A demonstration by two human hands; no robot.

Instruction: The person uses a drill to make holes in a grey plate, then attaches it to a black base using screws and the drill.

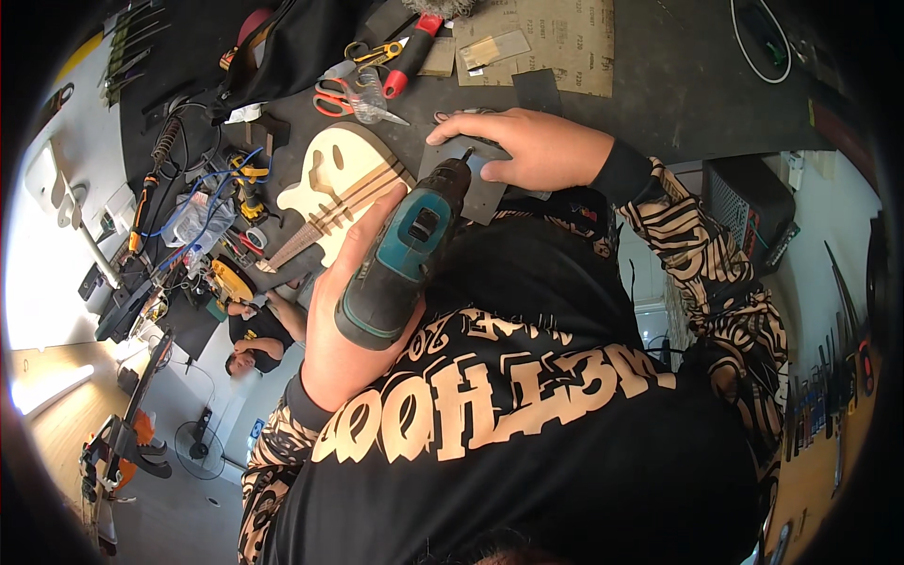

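Large tan lettering [454, 405] on black shirt [565, 499], print on brown sheet [591, 42]

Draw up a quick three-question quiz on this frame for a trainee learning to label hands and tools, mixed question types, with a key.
1. Multiple choice: Which hand holds the teal-and-black power drill?
A) Left
B) Right
C) Neither

2. True or false: The red-handled metal scissors appear higher in the picture than the pale wooden guitar body.

3. Fill in the blank: In this view, the thin dark drill bit shows between the thumb of the bare right hand and that hand's ____.

Key:
1. A; the bare left hand grips it.
2. True.
3. Fingers.
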